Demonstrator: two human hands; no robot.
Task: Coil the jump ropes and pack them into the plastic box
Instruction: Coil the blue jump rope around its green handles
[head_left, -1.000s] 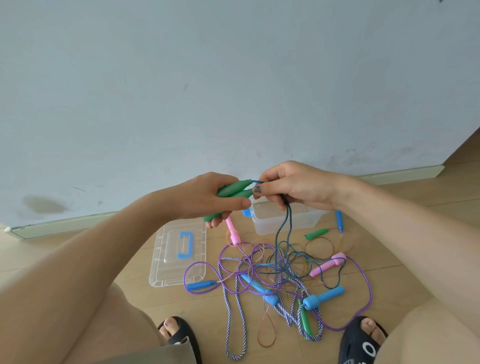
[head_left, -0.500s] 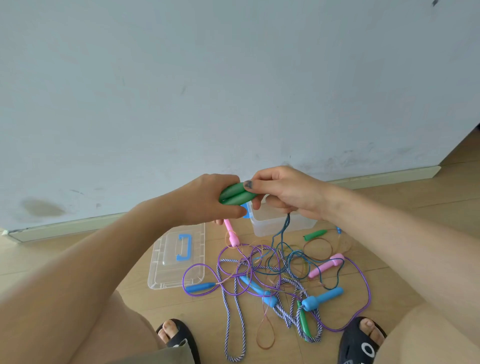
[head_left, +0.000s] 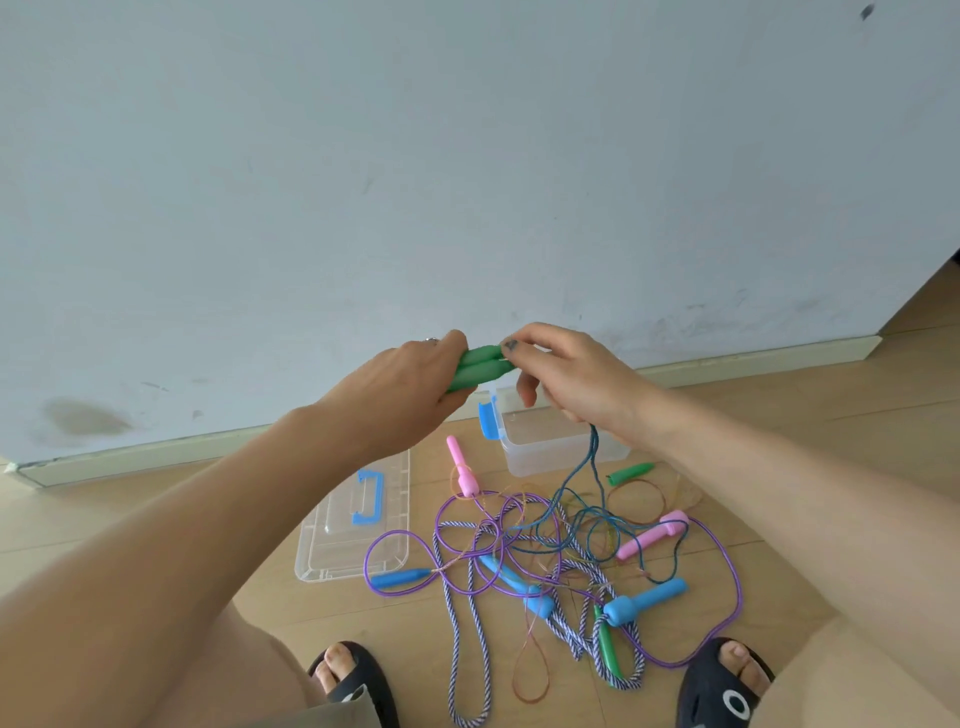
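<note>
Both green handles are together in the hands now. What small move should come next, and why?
Probably draw the dark teal cord up out of the pile on the wooden floor. The left hand grips the two green plastic handles side by side, and the right hand pinches their tips, but the cord hangs down uncoiled into the tangle of other ropes.
</note>
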